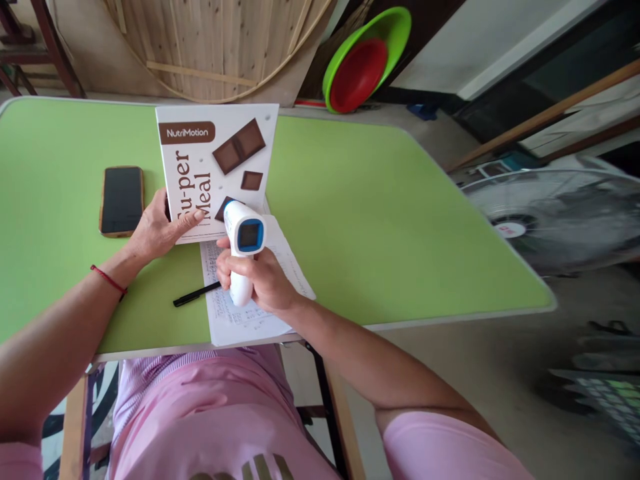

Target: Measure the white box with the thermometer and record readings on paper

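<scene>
My left hand [163,228] grips the lower left edge of a white box [230,140], its thumb across the front. The box stands upright on the table, printed with "NutriMotion" and brown chocolate pieces. Wrapped round the handle of a white infrared thermometer [241,283] is my right hand [265,277]. The thermometer's blue-framed screen looks dark and faces me, and its head is in front of the box's lower right part. Beneath my right hand lie sheets of paper [225,327] with writing. A black pen [196,294] touches the papers' left side.
A phone [123,200] in a brown case lies left of the box on the green table [400,220]. Behind the table are a round wooden panel [220,40] and green and red basins [360,73]. A fan [545,213] stands beyond the right edge.
</scene>
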Motion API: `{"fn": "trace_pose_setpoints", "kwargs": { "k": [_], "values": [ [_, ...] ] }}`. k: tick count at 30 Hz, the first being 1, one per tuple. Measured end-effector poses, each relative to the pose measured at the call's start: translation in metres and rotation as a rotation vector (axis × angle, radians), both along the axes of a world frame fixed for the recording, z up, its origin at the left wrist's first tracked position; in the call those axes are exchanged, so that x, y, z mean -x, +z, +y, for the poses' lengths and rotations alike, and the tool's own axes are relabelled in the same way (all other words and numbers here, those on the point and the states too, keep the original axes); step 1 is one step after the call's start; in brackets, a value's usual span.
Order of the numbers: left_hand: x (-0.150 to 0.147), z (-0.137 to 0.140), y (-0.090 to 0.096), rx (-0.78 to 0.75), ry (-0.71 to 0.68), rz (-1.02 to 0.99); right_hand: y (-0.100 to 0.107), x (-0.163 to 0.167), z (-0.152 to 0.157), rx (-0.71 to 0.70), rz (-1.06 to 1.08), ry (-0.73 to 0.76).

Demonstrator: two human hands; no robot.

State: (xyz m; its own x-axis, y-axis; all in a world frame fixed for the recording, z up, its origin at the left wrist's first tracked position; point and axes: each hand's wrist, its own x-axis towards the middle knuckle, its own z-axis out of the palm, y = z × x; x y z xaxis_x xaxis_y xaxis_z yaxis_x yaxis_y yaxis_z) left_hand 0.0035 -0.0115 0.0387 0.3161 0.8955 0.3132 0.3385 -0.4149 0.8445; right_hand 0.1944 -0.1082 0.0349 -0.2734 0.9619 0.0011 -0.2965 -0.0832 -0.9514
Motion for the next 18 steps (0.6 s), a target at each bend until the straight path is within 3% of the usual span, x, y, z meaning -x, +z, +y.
{"fn": "trace_pose_setpoints", "kwargs": {
  "k": [4,18],
  "values": [
    [0.0001,0.0009,-0.0023,0.024,-0.002,-0.01,-0.0018,-0.0038,-0.0014,-0.039,0.023,0.03],
    [-0.0001,-0.0007,-0.0009,0.061,0.025,0.01,0.0018,-0.0051,-0.002,-0.079,0.067,-0.095]
  ]
}}
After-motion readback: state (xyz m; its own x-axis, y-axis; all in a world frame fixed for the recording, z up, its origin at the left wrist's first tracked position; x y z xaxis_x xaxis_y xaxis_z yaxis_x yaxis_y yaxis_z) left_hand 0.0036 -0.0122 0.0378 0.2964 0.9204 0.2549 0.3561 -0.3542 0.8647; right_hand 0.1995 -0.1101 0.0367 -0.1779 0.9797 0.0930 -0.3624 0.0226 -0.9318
